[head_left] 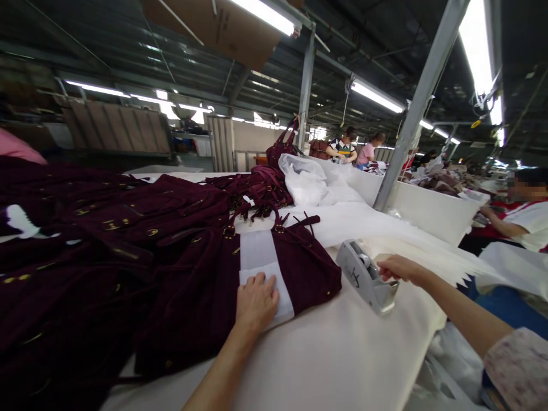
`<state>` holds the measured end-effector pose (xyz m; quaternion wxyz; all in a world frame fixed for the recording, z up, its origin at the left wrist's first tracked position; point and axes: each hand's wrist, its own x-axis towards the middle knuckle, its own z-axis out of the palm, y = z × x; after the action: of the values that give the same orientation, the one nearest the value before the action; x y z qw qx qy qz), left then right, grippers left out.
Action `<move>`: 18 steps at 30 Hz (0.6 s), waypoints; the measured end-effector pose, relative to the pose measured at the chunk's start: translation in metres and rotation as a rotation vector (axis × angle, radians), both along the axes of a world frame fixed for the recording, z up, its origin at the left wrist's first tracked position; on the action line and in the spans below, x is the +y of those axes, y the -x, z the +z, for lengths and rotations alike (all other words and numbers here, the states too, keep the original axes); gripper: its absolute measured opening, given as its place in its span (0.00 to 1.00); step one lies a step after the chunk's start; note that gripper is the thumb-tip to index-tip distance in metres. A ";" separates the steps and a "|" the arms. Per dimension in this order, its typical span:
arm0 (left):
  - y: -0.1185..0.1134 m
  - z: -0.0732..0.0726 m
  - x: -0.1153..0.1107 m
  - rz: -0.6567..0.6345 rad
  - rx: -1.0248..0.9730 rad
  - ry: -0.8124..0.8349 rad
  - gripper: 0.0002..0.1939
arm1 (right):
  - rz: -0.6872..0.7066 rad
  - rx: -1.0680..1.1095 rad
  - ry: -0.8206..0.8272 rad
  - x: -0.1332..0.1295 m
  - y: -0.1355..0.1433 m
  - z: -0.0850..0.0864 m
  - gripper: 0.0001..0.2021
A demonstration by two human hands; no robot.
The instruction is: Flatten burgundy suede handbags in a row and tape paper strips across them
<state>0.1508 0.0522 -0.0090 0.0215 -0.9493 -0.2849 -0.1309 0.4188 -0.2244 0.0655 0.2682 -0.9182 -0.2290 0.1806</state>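
Near-right of the left hand (257, 299), bare table (338, 354) gives passage; bags (184, 291) crowd the hand's left, a tape dispenser (363, 279) blocks farther right.

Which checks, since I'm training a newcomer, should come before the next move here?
1. Left hand pressing on the white strip: ok, palm down.
2. White strip lying across the maroon handbag: ok.
3. Tape dispenser upright on the white table: ok.
4. Right hand at the tape dispenser: ok.
5. Anything pinched in its fingers: cannot tell.
6. Handbag clear of the other maroon bags: not ok, they crowd its left side.
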 end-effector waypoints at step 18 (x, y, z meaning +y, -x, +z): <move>-0.009 0.010 0.000 0.029 0.079 0.031 0.15 | -0.046 0.187 -0.128 -0.064 0.021 -0.018 0.12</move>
<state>0.1593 0.0519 0.0015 0.0196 -0.9498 -0.2995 -0.0887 0.3975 -0.2888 0.0473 0.3506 -0.8833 -0.1927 0.2443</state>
